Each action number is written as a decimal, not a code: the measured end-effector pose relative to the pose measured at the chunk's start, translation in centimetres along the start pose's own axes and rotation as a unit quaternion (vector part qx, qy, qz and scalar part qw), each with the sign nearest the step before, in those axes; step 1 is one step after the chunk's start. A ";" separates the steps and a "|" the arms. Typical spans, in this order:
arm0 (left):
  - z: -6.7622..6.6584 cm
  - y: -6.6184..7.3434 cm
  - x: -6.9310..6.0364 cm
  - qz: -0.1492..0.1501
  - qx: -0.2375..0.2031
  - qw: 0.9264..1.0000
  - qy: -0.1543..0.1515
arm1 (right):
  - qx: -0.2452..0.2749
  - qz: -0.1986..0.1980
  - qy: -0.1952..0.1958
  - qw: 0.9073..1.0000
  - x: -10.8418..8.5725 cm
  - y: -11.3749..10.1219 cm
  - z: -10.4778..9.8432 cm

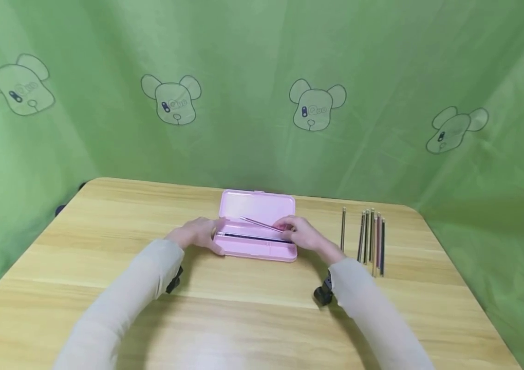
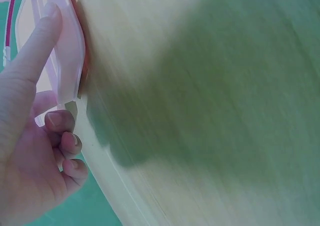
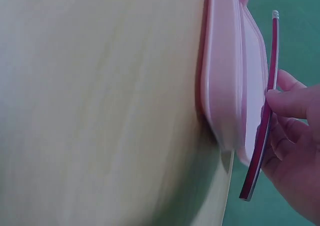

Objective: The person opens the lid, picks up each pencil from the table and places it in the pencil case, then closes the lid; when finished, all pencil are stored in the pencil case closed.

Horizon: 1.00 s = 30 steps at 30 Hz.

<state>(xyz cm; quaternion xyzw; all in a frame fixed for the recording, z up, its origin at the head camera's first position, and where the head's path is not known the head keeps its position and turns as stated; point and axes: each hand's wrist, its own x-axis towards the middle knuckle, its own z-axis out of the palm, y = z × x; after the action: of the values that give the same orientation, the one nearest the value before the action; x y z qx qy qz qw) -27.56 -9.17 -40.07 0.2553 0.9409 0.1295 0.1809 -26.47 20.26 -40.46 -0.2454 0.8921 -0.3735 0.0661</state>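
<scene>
A green curtain (image 1: 243,56) printed with mouse-like heads walls the room ahead of the left grip (image 1: 199,234) and right grip (image 1: 303,234), and on either side. Below both grips spreads the surface (image 1: 243,329), pale wood-grained, with rounded far corners, shadows under the arms and a bright glare on the near side. Pale sleeves (image 1: 118,295) run back from the grips. Between the grips sits an open pink pencil case (image 1: 258,204), lid leaning away; the left grip holds its left end, thumb on the near corner. Right of the right grip, pencils (image 1: 372,236) lie in a loose row. A dark pencil (image 1: 248,237) lies in the case, between the grips. The right grip pinches a red pencil (image 3: 261,146), which slants leftward over the case.
</scene>
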 end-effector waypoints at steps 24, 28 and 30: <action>0.1 0.0 0.3 0.004 0.009 1.000 0.009 | -0.131 -0.039 -0.024 0.990 3.2 -1.6 2.8; 0.2 -0.2 0.2 0.002 0.012 1.000 0.007 | -0.148 -0.047 -0.031 0.987 3.4 -1.6 3.1; 0.2 -0.2 0.2 0.002 0.011 1.000 0.008 | -0.150 -0.044 -0.039 0.987 3.5 -1.6 3.3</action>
<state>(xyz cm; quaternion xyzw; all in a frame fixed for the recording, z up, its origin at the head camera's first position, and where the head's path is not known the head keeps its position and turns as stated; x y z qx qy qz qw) -27.74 -9.16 -40.42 0.2583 0.9433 0.1213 0.1698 -27.90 15.46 -41.47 -0.3062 0.9230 -0.2281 0.0472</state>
